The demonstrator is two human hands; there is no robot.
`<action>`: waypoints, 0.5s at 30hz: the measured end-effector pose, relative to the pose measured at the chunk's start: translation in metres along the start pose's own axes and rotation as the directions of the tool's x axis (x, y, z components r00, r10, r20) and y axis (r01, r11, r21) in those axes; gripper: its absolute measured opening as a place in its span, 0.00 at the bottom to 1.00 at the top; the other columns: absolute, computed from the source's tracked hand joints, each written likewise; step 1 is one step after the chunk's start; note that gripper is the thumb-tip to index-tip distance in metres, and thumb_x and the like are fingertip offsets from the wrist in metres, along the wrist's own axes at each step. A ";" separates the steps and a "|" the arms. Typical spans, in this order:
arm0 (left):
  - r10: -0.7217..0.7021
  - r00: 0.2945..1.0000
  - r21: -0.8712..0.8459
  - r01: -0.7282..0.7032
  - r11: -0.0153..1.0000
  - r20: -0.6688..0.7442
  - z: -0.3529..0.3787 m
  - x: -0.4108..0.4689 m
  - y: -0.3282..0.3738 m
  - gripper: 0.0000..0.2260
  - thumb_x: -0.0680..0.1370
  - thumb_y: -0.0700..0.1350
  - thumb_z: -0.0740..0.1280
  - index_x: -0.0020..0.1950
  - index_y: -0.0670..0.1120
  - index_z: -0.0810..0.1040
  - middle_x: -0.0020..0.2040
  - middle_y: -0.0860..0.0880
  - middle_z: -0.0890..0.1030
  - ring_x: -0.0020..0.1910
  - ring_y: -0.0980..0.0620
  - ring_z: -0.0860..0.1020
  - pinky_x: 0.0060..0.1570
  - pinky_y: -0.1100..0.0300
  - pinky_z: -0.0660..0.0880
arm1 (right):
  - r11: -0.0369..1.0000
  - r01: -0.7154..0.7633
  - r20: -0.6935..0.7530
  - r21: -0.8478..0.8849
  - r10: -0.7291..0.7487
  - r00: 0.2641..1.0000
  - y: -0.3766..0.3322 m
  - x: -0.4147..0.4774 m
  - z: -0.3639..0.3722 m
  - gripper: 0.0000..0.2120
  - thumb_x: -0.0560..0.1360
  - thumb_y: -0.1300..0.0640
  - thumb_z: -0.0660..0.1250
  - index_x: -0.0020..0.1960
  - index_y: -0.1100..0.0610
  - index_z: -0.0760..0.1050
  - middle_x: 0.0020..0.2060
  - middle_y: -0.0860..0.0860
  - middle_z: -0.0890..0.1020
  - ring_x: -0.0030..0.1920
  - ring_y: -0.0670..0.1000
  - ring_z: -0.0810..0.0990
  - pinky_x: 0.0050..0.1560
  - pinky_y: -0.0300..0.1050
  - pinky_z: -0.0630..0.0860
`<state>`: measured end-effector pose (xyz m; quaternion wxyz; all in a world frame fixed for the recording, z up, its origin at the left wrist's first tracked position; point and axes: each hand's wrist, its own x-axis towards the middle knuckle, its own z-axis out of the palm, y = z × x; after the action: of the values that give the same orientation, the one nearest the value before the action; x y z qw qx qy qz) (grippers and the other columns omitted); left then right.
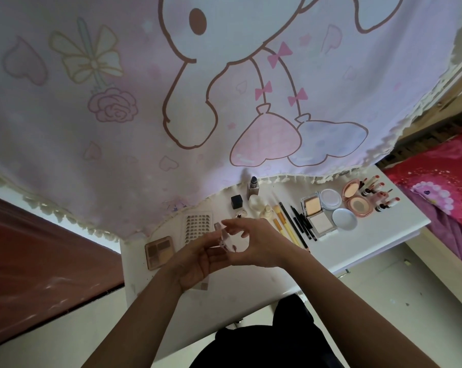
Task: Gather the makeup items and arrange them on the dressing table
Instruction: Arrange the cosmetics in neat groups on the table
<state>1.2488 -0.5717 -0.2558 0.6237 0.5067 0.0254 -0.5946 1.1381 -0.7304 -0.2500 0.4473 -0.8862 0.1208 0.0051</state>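
On the white dressing table (357,244), your eyeshadow palette (159,252) lies left, brushes (287,228) and an open square compact (316,213) centre, lipsticks (378,193) right; a clear case (226,241) is held above.

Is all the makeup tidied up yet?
Nearly. Lipsticks, compacts and brushes already lie in neat rows on the dressing table. The left hand and right hand hold a small clear case above it. That case is not yet set down; it probably goes near the eyeshadow palette.
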 end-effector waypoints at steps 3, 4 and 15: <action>0.021 1.000 0.025 -0.021 0.999 0.002 0.001 0.001 0.002 0.15 0.72 0.43 0.71 0.57 0.39 0.79 0.48 0.37 0.83 0.43 0.42 0.83 0.45 0.50 0.82 | 0.998 0.059 0.012 -0.028 -0.059 0.998 -0.006 0.002 0.001 0.31 0.65 0.46 0.75 0.67 0.50 0.76 0.54 0.44 0.82 0.54 0.41 0.79 0.54 0.36 0.76; 0.024 1.000 0.027 -0.023 0.999 -0.006 0.001 0.001 0.003 0.16 0.70 0.44 0.73 0.56 0.39 0.80 0.47 0.38 0.83 0.42 0.43 0.83 0.43 0.51 0.82 | 0.998 0.063 0.005 -0.026 -0.063 0.998 -0.009 0.002 0.001 0.30 0.65 0.47 0.75 0.66 0.50 0.77 0.53 0.44 0.82 0.54 0.41 0.79 0.54 0.36 0.76; -0.018 0.998 -0.012 0.017 1.000 -0.063 -0.002 0.001 0.004 0.28 0.68 0.46 0.73 0.64 0.35 0.73 0.52 0.33 0.79 0.46 0.39 0.83 0.43 0.48 0.82 | 1.000 0.002 0.047 0.024 -0.003 0.999 -0.008 0.004 -0.006 0.27 0.67 0.47 0.75 0.65 0.47 0.78 0.52 0.43 0.82 0.53 0.40 0.79 0.55 0.40 0.78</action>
<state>1.2538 -0.5721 -0.2552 0.6202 0.5214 0.0527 -0.5837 1.1428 -0.7316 -0.2407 0.4605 -0.8806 0.1091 0.0239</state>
